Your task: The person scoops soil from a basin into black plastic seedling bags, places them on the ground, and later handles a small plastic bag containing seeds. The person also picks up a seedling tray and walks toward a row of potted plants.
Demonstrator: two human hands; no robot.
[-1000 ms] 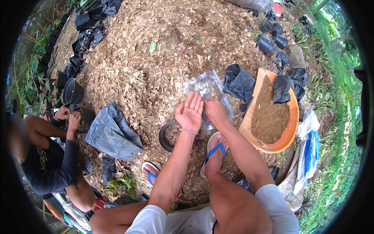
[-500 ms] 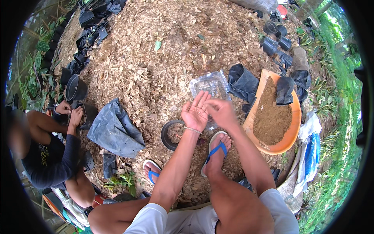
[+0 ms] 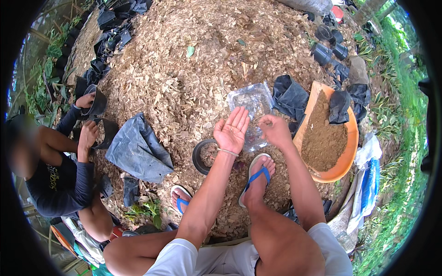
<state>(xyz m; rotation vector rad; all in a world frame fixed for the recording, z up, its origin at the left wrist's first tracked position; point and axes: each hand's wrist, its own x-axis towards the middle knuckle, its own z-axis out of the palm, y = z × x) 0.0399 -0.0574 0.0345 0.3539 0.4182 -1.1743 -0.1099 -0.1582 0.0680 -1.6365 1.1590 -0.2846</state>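
My left hand (image 3: 231, 133) lies palm up with its fingers stretched out. A few tiny pale specks, too small to name, rest on the palm. Just to its right, my right hand (image 3: 276, 130) is held with thumb and fingertips pinched together; whatever is between them cannot be made out. Below both hands, a clear plastic clamshell box (image 3: 256, 143) sits open on the leaf-covered ground, partly hidden by my hands. Left of my left wrist stands a small black pot (image 3: 197, 160) with brown material inside.
An orange scoop-shaped container (image 3: 351, 146) of brown soil stands at right, beside black grow bags (image 3: 290, 97). A grey-black plastic sheet (image 3: 138, 149) lies at left. Beyond it a seated co-worker (image 3: 60, 191) handles black pots (image 3: 95, 102). More black pots (image 3: 322, 54) lie at far right.
My right hand has drawn away from my left palm, slightly to the right. The co-worker's one hand has moved up to the rim of a farther black pot.
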